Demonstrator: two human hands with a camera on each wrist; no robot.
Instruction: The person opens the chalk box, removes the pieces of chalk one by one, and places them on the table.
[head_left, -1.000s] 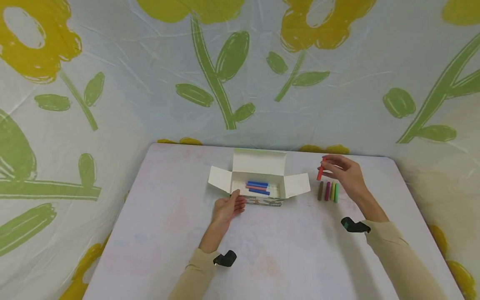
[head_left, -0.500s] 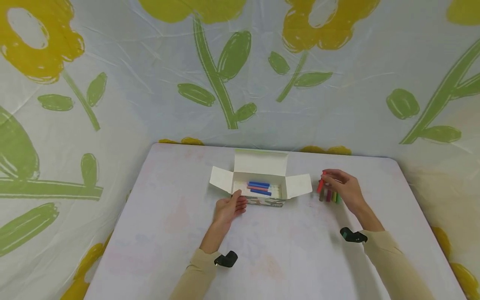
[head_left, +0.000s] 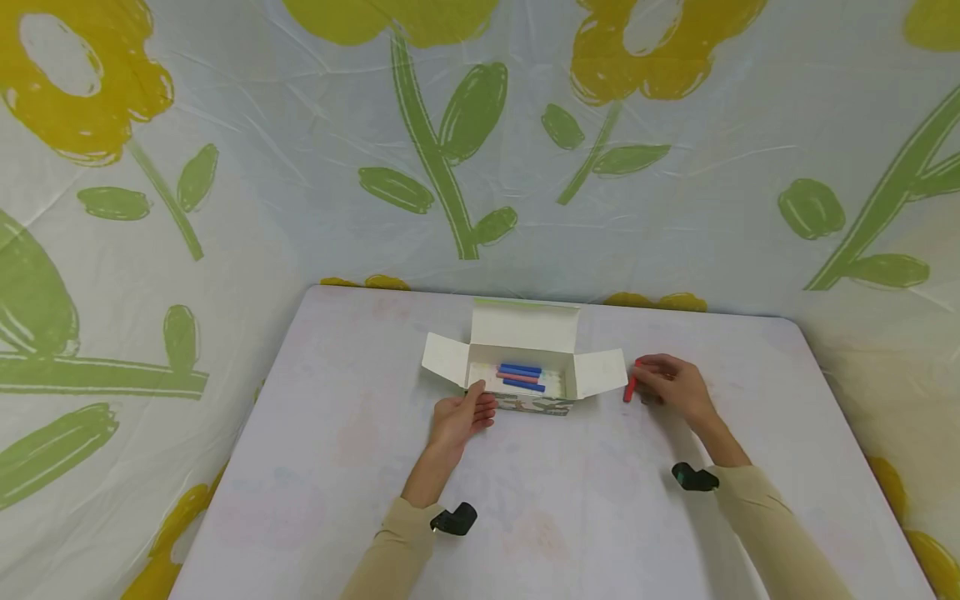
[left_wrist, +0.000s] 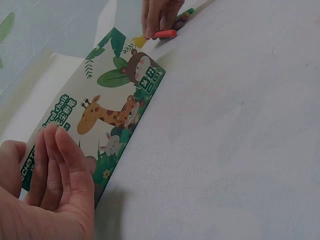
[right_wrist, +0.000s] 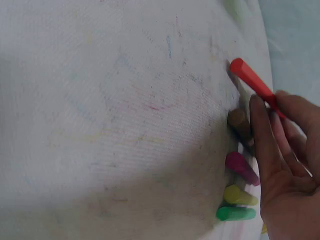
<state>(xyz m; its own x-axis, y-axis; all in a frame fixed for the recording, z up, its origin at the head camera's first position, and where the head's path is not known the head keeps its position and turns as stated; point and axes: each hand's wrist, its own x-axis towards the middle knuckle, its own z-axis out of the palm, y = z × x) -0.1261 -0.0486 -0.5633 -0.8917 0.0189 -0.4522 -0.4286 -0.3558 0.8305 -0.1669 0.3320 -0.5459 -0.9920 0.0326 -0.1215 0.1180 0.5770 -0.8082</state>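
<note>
A red chalk stick (right_wrist: 252, 80) is pinched between the thumb and fingers of my right hand (head_left: 677, 388), right of the box and low over the table. Beside that hand lie a brown chalk stick (right_wrist: 239, 124), a magenta one (right_wrist: 241, 167), a yellow one (right_wrist: 240, 195) and a green one (right_wrist: 236, 213); in the head view the hand mostly hides them. My left hand (head_left: 453, 419) holds the front wall of an open chalk box (left_wrist: 107, 112), thumb at the top edge, fingers along the printed outside. Inside the box, blue chalk (head_left: 523, 386) and pink chalk (head_left: 516, 377) lie over white sticks.
The box's side flaps (head_left: 600, 372) spread outward, and its lid (head_left: 525, 326) stands up at the back. A pale table (head_left: 360, 467) carries everything. Behind it hangs a flowered cloth (head_left: 315, 167). Each wrist wears a small black camera (head_left: 455, 519).
My right hand has come down and slightly left with the red chalk, from above the row to its left side. My left hand has stayed on the box.
</note>
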